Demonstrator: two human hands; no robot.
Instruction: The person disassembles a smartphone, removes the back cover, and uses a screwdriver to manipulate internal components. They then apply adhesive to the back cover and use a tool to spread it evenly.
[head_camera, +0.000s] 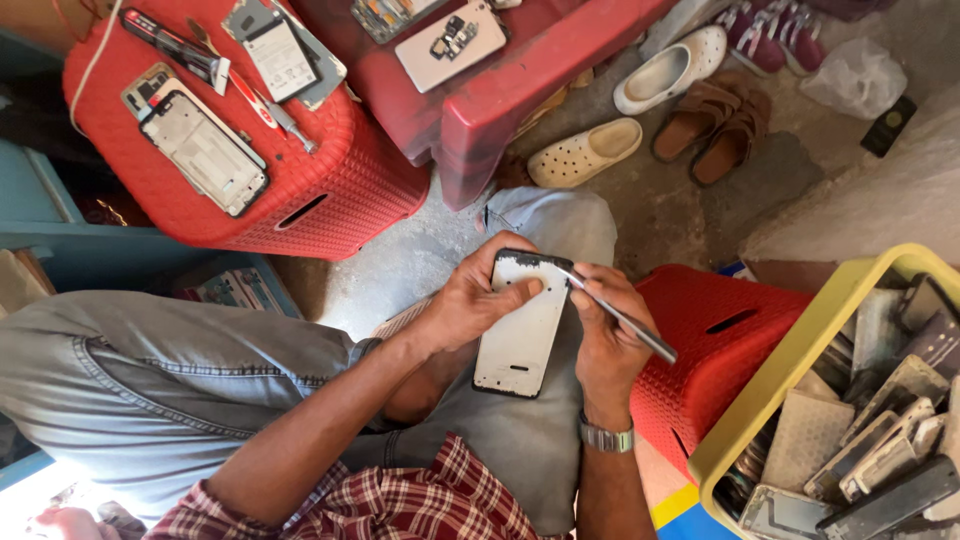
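A white, flat, rectangular phone frame with a dark rim (522, 325) rests on the person's lap, over the grey denim trouser leg (150, 380). Its long axis runs from the knee end back toward the body, slightly tilted. The left hand (470, 300) grips it from the left side, fingers wrapped behind and the thumb pressed flat on the white face near the upper end. The right hand (605, 330) sits just to the frame's right, its fingers pinching a thin grey metal tool (620, 318) like a pen. The tool slants up-left, and its tip meets the frame's upper right corner, so the right hand is nearer the working point. A red woven-pattern plastic stool (330, 190) with phone parts stands beyond the knees, and a yellow plastic bin of old phone panels (790, 360) stands at the right.
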